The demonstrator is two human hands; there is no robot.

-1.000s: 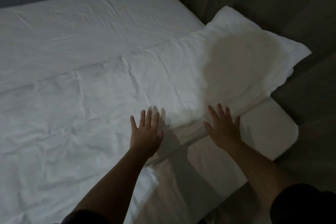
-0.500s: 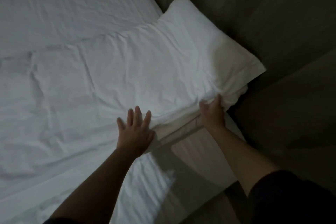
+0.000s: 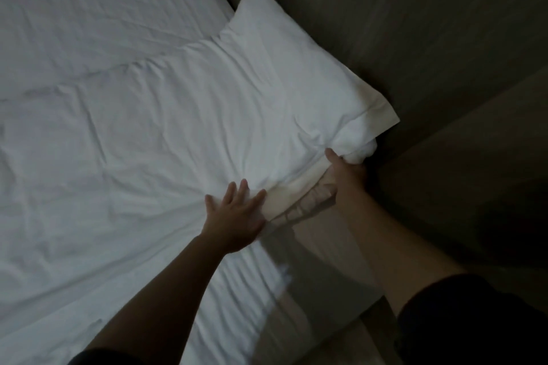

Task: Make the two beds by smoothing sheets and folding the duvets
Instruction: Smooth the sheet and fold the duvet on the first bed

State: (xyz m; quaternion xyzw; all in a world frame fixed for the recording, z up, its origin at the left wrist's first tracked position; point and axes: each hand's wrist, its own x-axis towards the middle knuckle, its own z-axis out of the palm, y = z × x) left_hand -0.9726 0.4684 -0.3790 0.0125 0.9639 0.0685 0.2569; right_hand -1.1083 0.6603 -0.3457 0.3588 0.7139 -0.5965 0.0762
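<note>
Duvet (image 3: 237,98) lies as a folded band across the bed (image 3: 320,270). Its long axis runs from the bed's left side to the right edge, and its end sticks out past that edge. Bare sheet (image 3: 103,3) shows beyond it and also on the near side.

Right hand (image 3: 345,178) is at the bed's right edge, at the near corner of the overhanging end. Thumb on top, fingers curled under a bunch of fabric, so it's gripping the duvet; fingertips are hidden by the cloth. Left hand (image 3: 237,216) sits further in from the edge, flat on the duvet's near border w/ fingers straight and spread, pressing, not gripping.

Key relation: the overhang lies to the right of and beyond the right hand, i.e. off the bed, and the rest of the band stretches away to the left. Right hand is much nearer the loose end. The left hand looks like the anchor.

Prob. next step: bring the end back in line w/ the bed's right edge, along the long axis, while the left hand keeps the fold from sliding. Risk: the bunched corner creases the top layer.
</note>
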